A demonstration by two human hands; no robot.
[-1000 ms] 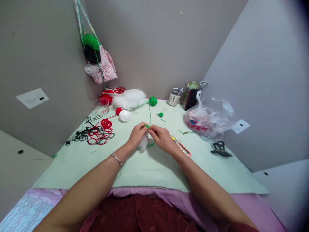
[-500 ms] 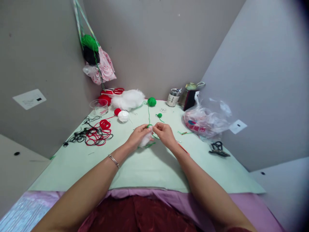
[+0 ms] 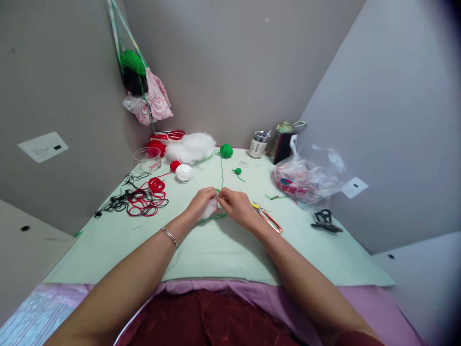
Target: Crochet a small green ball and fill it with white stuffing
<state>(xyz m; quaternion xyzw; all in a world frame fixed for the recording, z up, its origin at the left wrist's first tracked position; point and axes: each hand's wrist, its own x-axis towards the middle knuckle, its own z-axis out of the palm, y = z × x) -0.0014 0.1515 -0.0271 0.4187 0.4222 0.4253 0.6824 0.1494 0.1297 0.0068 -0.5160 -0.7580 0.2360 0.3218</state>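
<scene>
Since both your hands are crowded over the same little bit of yarn, that's where I'd expect any trouble. Your left hand (image 3: 203,202) has the green piece (image 3: 218,191) pinched in its fingertips, and your right hand (image 3: 237,205) is pinching at it from the other side. Can't tell if there's a hook or needle in there, your fingers hide it. The piece sits around the middle of the table (image 3: 223,254), well in from the near edge.

Biggest worry imo: the white fluff (image 3: 210,209) poking out under your left hand. If fibres get caught in the green stitches, it could end up fuzzy, or the fluff could slip out if that grip loosens.

Next, the green strand (image 3: 222,172) runs up to the green ball (image 3: 226,151) near the far edge. One hard tug could roll the ball or pull a stitch tight. There's also loose green yarn (image 3: 216,217) on the table just below your hands, easy to snag with a finger.

Oh, and that orange tool (image 3: 272,222) is right beside your right wrist, toward the right edge. A careless elbow or wrist swing could knock it.
</scene>
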